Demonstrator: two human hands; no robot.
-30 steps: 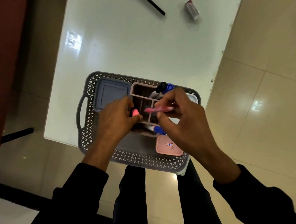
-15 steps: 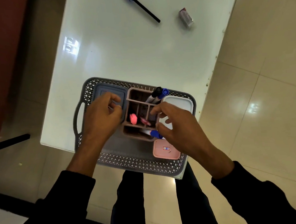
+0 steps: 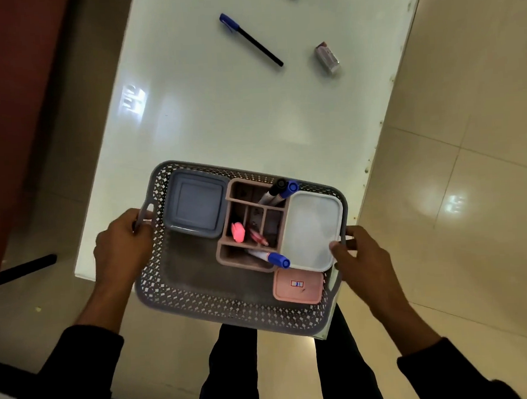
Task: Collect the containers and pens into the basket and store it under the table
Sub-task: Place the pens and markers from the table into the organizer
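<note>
Basket [image 3: 200, 298] on table [image 3: 220, 115] near edge, both handles gripped.
Left hand [image 3: 121, 248] and right hand [image 3: 363, 262] each closed on a handle; containers and markers loaded in, black pen [image 3: 251, 39] not yet collected; stowing under table remains.

Grey perforated basket [image 3: 219, 307] at the near edge of a white table [image 3: 220, 115], left hand [image 3: 122, 249] gripping its left handle and right hand [image 3: 363, 262] at its right handle. Inside: blue-grey container [image 3: 196, 203], white container [image 3: 312, 230], pink container [image 3: 298, 286], and a compartmented pink organiser [image 3: 235, 256] holding markers [image 3: 278, 190]. A blue-capped pen [image 3: 251, 39] and an eraser [image 3: 327, 56] lie farther along the table.
</note>
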